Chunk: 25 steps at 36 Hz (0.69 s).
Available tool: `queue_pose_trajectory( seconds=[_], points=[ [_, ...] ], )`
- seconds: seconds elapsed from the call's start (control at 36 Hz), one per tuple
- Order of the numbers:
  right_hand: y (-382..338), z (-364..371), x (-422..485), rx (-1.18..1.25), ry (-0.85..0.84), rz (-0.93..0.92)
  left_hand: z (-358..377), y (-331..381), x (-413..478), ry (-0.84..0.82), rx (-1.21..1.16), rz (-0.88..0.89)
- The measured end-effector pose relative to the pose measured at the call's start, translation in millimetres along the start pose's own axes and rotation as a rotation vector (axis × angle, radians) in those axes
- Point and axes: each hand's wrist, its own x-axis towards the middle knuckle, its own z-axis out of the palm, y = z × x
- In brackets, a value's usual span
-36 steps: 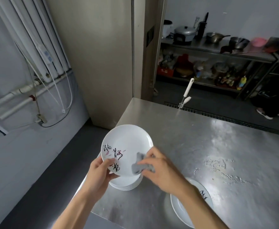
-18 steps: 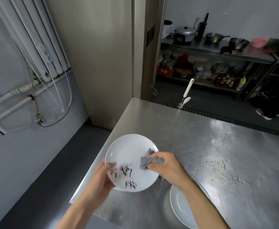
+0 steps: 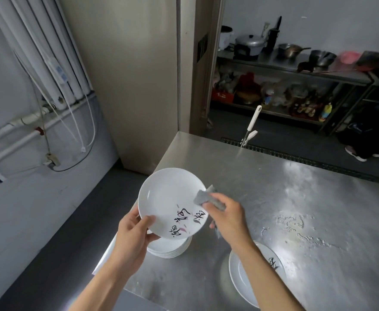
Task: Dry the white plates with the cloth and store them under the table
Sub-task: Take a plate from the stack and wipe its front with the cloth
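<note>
1. White plate point(image 3: 173, 198) is held tilted just above the counter point(image 3: 296, 194), over the near-left corner. It is gripped at its near-left rim by the left hand point(image 3: 134, 234), thumb on the upper face and the other fingers curled beneath.
2. Compared with a second ago the plate has been turned. The painted writing, then at the left by the gripping hand, now lies at the near-right of the face.
3. The grey cloth point(image 3: 203, 197) has shifted as well, from the near middle of the plate to its right rim. It is pinched there by the right hand point(image 3: 229, 217), whose fingers point(image 3: 217, 195) are closed together on it.
4. From this it is judged that the face is being wiped round bit by bit. Drying is under way, and nothing has yet been stored under the counter.
5. A stack of plates point(image 3: 170, 249) sits on the counter directly below the held one. Another plate point(image 3: 240, 272) lies to the near right, partly hidden by the forearm, and dried water marks point(image 3: 291, 223) show further right.
6. Writing: black brush characters with pinkish-red strokes are painted on the held plate, but seen askew they cannot be read. A few similar black strokes show on the near-right plate, also illegible. No brand or label can be made out.
</note>
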Motion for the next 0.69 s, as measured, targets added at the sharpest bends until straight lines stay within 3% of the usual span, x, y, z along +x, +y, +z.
queue_pose_trajectory(
  seconds=[0.03, 0.14, 0.19, 0.25, 0.31, 0.42, 0.47, 0.61, 0.69],
  points=[
    [-1, -1, 2, -0.008, -0.001, -0.022, 1, -1, 0, 0.011, -0.007, -0.002],
    [8, 7, -9, -0.012, -0.277, -0.022, 5, -4, -4, -0.028, -0.027, -0.038],
    [9, -3, -6, -0.059, -0.317, -0.022, 1, 0, -6, -0.091, -0.004, -0.083],
    [12, -13, 0, -0.234, -0.294, -0.133, -6, 3, -4, -0.142, 0.016, -0.132],
    [15, -15, 1, -0.483, -0.236, -0.37, -10, 2, -4, -0.146, 0.012, -0.155],
    [16, -5, -2, -0.727, -0.055, -0.679, -7, -5, -4, -0.088, -0.064, -0.18],
    [16, 0, -7, -0.836, 0.03, -0.732, -6, -4, -2, -0.063, -0.068, -0.171],
    [24, 14, -27, -0.95, -0.2, -0.866, -5, -2, -2, -0.052, -0.055, -0.136],
    [11, 5, -6, -0.858, -0.028, -0.788, -2, -10, -9, -0.057, -0.03, -0.158]
  ],
)
